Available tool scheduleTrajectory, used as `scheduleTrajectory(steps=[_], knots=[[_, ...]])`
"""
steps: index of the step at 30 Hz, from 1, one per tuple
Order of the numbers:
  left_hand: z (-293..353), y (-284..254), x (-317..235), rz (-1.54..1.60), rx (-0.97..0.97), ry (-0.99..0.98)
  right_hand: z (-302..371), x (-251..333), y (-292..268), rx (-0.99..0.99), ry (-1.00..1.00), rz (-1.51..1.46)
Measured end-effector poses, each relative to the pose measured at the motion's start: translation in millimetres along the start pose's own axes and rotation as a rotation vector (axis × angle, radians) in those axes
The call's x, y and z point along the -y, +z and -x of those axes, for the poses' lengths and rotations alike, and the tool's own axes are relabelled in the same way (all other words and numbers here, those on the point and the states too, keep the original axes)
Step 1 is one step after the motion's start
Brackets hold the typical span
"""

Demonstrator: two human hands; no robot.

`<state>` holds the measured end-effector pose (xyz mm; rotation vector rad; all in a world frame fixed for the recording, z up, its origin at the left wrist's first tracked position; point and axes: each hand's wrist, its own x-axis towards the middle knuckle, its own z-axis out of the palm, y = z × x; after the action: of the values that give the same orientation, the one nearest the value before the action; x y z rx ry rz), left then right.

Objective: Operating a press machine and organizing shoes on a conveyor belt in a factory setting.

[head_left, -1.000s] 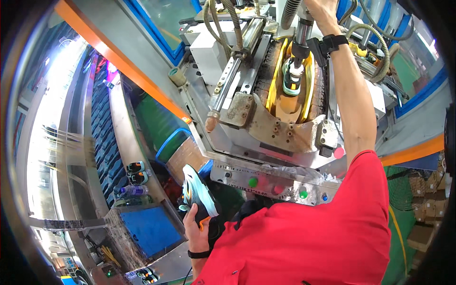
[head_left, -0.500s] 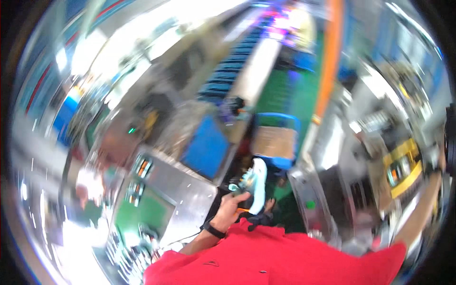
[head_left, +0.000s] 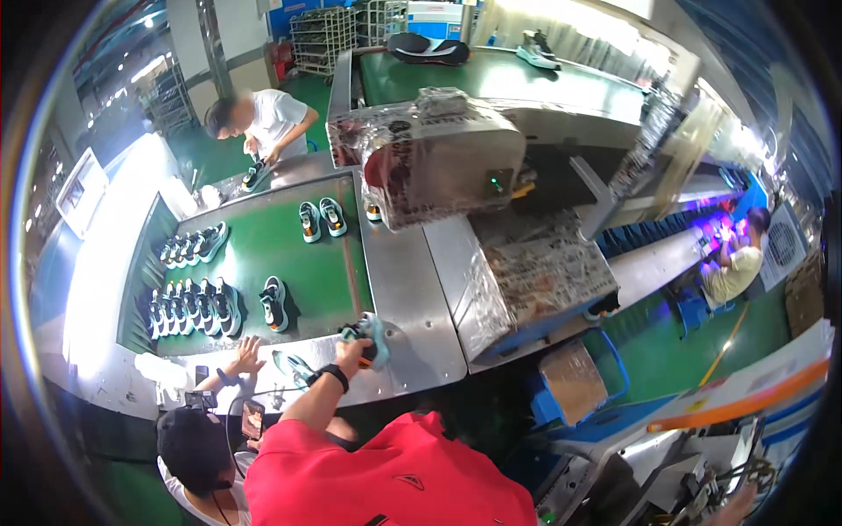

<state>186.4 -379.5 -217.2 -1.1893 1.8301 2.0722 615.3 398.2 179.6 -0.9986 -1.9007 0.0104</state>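
My left hand [head_left: 351,352], with a black band at its wrist, is closed round a shoe [head_left: 379,340] with a pale blue sole. It holds the shoe over the metal edge of a green conveyor belt [head_left: 254,254]. Beside my forearm, another pale-soled shoe [head_left: 296,368] lies on the ledge. At the lower right rim a blurred, skin-toned shape, apparently my right hand [head_left: 738,507], is beside machinery; its fingers cannot be made out. On the belt stand a single dark shoe [head_left: 274,303], a pair [head_left: 321,219] and two rows of shoes [head_left: 195,305].
Close on my left is a co-worker in a black cap [head_left: 191,447], one hand [head_left: 246,356] spread at the belt edge. Another person [head_left: 276,123] handles a shoe across the belt. A plastic-wrapped machine [head_left: 447,158] and box [head_left: 544,280] stand ahead; a blue trolley [head_left: 574,381] stands right.
The view has swung left, bringing the green belt and its shoes to the front. My left hand, still gripping the shoe, is now over the belt's metal edge.
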Motion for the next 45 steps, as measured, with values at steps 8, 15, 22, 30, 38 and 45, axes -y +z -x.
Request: scheduleTrajectory(steps=[8,15,22,30,38,45], knots=[[-162.0,-86.9,-62.8,-0.083,-0.136,0.143,-81.7,521.3,217.4,0.487,-0.719,-0.451],[-211.9,-83.3,-44.6,-0.501,-0.563,0.258,-41.6,895.1,364.3,0.512,-1.384,-0.395],[-183.4,-87.9,-68.7,-0.475,-0.631,0.115,43.3,1101.4,466.1,0.802,-1.582,-0.578],[-195.7,-94.2,-63.4,-0.471,-0.609,0.157,104.7,1111.6,443.7,0.578,-1.820,-0.505],[-190.1,-97.4,-43.7,-0.738,-0.594,0.642,76.1,1024.2,389.2,0.090,-1.604,-0.628],[88.3,70.8,-202.5,0.026,0.603,0.577,-1.0,854.6,274.5,0.041,-0.878,-1.141]])
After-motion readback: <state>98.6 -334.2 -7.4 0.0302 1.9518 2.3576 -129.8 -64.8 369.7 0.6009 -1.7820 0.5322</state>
